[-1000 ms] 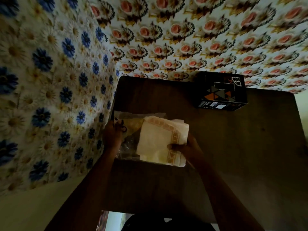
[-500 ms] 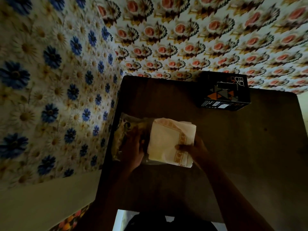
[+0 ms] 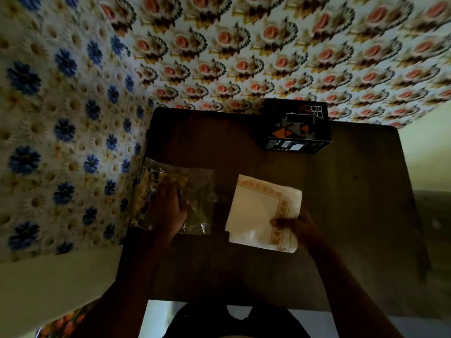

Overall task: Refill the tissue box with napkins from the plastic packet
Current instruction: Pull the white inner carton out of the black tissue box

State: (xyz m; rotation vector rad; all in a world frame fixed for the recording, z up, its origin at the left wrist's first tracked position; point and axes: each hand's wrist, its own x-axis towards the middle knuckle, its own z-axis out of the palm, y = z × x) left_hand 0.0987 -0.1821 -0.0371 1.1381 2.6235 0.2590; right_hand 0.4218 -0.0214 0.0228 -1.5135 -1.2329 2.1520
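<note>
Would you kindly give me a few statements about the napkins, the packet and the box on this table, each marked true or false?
1. The right hand grips the napkin stack at its near right corner. True.
2. The left hand lies flat on the plastic packet. True.
3. The napkins are still inside the packet. False: they lie apart from it, to its right.
4. The black tissue box sits at the table's near edge. False: it stands at the far edge, by the wall.
5. The napkins are plain white. False: they carry an orange patterned border.

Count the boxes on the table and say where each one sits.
1. The black tissue box sits at the table's far edge, by the flowered wall, beyond the napkin stack in the right hand. None seems hidden.
</note>
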